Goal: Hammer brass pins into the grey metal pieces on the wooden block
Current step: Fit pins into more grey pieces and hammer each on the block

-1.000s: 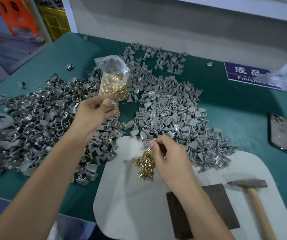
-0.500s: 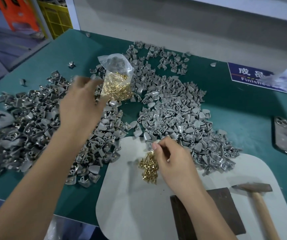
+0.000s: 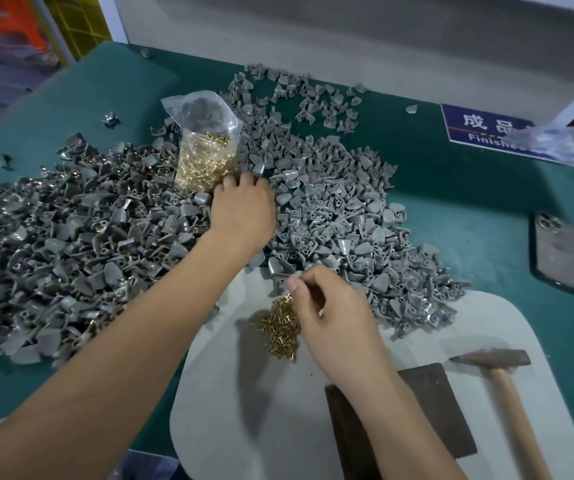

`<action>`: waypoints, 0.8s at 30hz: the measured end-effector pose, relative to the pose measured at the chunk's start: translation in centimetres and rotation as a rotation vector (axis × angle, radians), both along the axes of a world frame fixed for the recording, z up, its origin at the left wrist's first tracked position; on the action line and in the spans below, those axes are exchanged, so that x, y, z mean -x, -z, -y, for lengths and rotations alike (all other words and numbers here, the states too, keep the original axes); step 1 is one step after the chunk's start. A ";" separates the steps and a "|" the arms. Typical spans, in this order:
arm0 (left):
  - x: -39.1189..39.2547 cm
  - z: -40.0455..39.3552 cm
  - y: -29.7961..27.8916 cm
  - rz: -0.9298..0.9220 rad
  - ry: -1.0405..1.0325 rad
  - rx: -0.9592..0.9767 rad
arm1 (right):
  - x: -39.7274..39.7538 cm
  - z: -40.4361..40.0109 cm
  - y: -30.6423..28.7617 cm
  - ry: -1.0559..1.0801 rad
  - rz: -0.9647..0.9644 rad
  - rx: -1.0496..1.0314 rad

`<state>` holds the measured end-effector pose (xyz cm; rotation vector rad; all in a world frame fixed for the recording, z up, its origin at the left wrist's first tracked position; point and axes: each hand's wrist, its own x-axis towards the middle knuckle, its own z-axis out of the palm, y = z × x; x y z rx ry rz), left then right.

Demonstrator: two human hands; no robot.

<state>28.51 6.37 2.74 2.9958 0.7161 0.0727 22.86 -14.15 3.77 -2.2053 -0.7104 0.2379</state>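
Observation:
Grey metal pieces lie in two big heaps on the green table, a left heap (image 3: 70,237) and a right heap (image 3: 347,209). My left hand (image 3: 244,209) reaches down between the heaps beside a clear bag of brass pins (image 3: 205,157). Its fingertips are buried among the pieces, so any grip is hidden. My right hand (image 3: 330,313) hovers over a small heap of loose brass pins (image 3: 280,332) on the white mat (image 3: 244,410), thumb and fingers pinching a pin. The dark block (image 3: 431,410) lies on the mat under my right forearm, with nothing on its visible part.
A wooden-handled hammer (image 3: 507,393) lies on the mat right of the block. A phone (image 3: 555,251) and a white box rest at the right table edge. A blue sign (image 3: 479,131) and crumpled plastic sit at the back right. A white wall backs the table.
My left hand held a grey piece over the left heap, opened, then swung right and down into the pieces by the bag. My right hand stayed over the loose pins.

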 end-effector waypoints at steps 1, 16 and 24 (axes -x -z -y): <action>0.1 0.2 0.2 0.030 -0.007 0.003 | 0.0 0.0 0.0 0.005 -0.001 0.000; -4.2 1.0 1.8 -0.057 0.088 0.358 | -0.1 0.3 -0.7 0.127 0.009 -0.174; -1.4 3.7 2.5 -0.007 0.337 0.489 | -0.5 1.2 -1.2 0.350 0.028 -0.457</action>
